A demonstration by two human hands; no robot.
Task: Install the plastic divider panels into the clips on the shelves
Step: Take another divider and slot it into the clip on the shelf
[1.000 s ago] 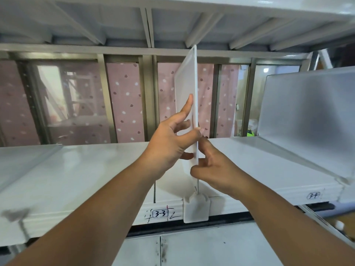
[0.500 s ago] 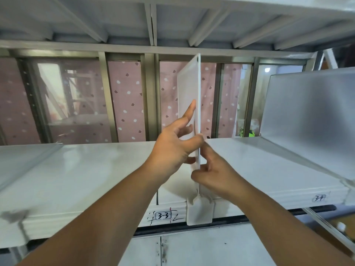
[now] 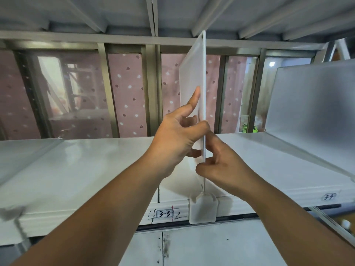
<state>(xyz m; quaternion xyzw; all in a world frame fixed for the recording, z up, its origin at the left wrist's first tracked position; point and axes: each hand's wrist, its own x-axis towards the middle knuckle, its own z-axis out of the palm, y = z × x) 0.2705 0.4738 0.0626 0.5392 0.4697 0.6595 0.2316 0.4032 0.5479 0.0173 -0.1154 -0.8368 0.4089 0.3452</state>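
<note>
A translucent white plastic divider panel (image 3: 194, 73) stands upright, edge-on to me, on the white shelf (image 3: 86, 166). Its front lower edge sits in a white plastic clip (image 3: 202, 211) on the shelf's front lip, beside the label "3-3". My left hand (image 3: 176, 137) presses flat on the panel's left face, thumb hooked over its front edge. My right hand (image 3: 221, 164) pinches that front edge from the right, lower down. The panel's bottom behind my hands is hidden.
Another divider panel (image 3: 311, 110) stands on the shelf at the right, near the label "3-4". A further panel (image 3: 23, 160) leans at the far left. The upper shelf's underside (image 3: 172, 12) is close above the panel's top. A pink dotted curtain hangs behind the rack.
The panel has come down slightly, its front edge now reaching into the clip. Both hands keep their hold. My view has tilted a little.
</note>
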